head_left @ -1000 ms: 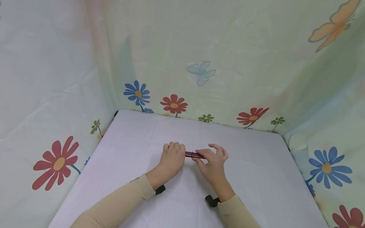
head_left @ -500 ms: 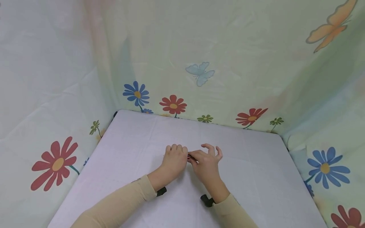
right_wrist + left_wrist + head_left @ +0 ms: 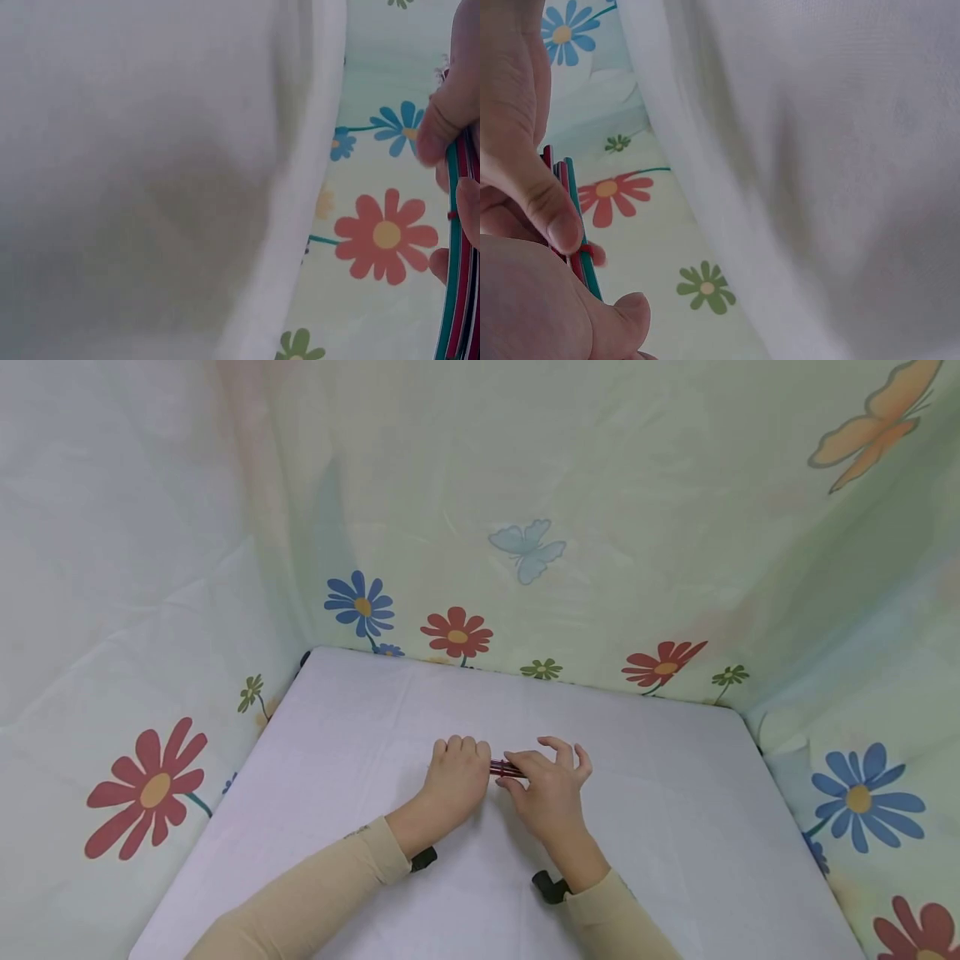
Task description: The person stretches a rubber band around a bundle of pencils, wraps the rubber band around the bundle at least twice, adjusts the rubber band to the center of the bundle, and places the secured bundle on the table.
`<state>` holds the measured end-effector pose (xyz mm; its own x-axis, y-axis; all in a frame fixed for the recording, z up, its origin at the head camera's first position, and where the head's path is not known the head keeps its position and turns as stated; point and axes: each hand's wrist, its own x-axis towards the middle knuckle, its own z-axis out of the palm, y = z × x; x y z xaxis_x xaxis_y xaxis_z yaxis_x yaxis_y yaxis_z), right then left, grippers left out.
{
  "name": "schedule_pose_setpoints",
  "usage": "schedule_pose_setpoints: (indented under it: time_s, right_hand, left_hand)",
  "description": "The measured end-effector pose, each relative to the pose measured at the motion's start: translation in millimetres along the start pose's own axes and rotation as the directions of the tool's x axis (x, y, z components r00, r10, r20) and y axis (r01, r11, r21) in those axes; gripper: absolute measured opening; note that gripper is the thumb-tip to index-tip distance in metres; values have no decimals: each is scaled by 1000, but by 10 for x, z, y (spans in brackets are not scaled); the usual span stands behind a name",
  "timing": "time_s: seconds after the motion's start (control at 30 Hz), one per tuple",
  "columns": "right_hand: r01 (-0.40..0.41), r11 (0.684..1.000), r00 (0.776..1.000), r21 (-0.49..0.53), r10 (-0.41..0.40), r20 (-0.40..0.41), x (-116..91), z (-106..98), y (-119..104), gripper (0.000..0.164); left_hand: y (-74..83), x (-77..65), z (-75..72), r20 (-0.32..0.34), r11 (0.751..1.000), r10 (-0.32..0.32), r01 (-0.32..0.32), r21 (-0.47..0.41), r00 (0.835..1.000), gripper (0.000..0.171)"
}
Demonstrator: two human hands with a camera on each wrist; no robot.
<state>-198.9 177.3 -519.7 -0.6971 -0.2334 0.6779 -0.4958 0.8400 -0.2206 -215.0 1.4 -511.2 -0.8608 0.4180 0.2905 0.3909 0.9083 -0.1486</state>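
Close above the middle of the white table, both hands are on a slim bundle of teal, red and dark pencil-like sticks (image 3: 507,768). My left hand (image 3: 455,781) grips one end in a fist, knuckles facing away. The right hand (image 3: 551,793) pinches the bundle between thumb and forefinger, its other fingers raised. A narrow red band (image 3: 452,216), probably elastic, circles the sticks (image 3: 457,307) between the two hands' fingers. In the left wrist view, the right thumb lies along the sticks (image 3: 573,184) beside the band. The left palm hides the bundle's left end.
A white cloth covers the table (image 3: 675,827). Pale curtains (image 3: 420,468) printed with flowers and butterflies hang at its back and sides. A black wrist mount (image 3: 551,887) sits beneath the right wrist, and another (image 3: 423,859) beneath the left.
The right hand slid left along the bundle until close to the left fist, then drew back slightly to the right, baring the band. The left hand kept its hold nearly in place.
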Motion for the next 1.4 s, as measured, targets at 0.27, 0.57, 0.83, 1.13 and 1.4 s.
schedule_pose_setpoints:
  time_s: [0.27, 0.57, 0.83, 1.13, 1.4]
  right_hand:
    - [26, 998, 999, 54, -24, -41, -3, -27, 59, 38]
    - [34, 999, 997, 19, -33, -70, 18, 13, -39, 27]
    - [-25, 998, 999, -66, 27, 28, -19, 14, -33, 47]
    - [-97, 986, 983, -138, 117, 144, 18, -64, 6, 32]
    - [-108, 975, 971, -194, 146, 189, 30, -91, -41, 36]
  left_hand:
    - [7, 15, -59, 21, 1000, 1, 0, -6, 1000, 20]
    - [85, 15, -38, -57, 1000, -4, 5, 3, 998, 26]
    - [45, 22, 3, -8, 1000, 3, -3, 10, 1000, 19]
    - [-60, 59, -23, 2, 999, -8, 8, -37, 1000, 15]
    - [-69, 25, -54, -8, 994, -38, 37, -99, 999, 18]
